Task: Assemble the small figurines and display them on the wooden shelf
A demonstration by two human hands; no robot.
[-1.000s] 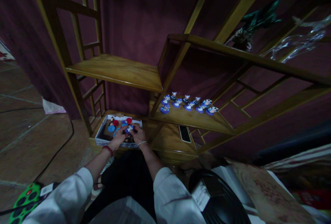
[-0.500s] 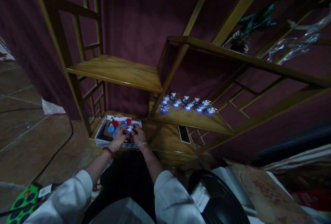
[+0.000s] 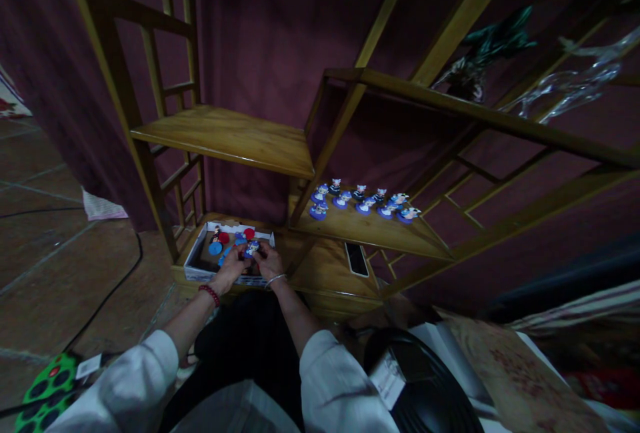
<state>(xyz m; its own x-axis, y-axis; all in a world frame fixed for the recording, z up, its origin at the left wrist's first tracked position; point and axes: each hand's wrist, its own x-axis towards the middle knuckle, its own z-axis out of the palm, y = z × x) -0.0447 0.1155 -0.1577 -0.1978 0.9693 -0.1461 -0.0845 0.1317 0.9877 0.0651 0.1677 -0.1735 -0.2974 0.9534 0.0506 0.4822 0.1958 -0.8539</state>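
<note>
Between my two hands is a small figurine [image 3: 252, 248] in purple and white, held over the right part of a shallow cardboard box [image 3: 196, 271]. My left hand [image 3: 231, 269] grips it from the left, fingers closed. On its other side, my right hand [image 3: 269, 263] has its fingers closed on the same figurine. Inside the box lie more figurines with round bases, among them a blue base [image 3: 215, 247] and a red base [image 3: 249, 233]; my hands hide part of the contents. Several similar figurines [image 3: 365, 205] stand in rows on the shelf to the right.
A wooden shelf unit [image 3: 225, 136] rises before me, with a higher board above the box. A phone [image 3: 357, 259] lies on the lower board. Beside me at right is a black rounded seat [image 3: 425, 379]. A green power strip [image 3: 47, 389] and cable lie on the floor at left.
Both hands stay at nearly the same spot over the box, still holding the figurine, which seems slightly turned. The view has shifted only a little.
</note>
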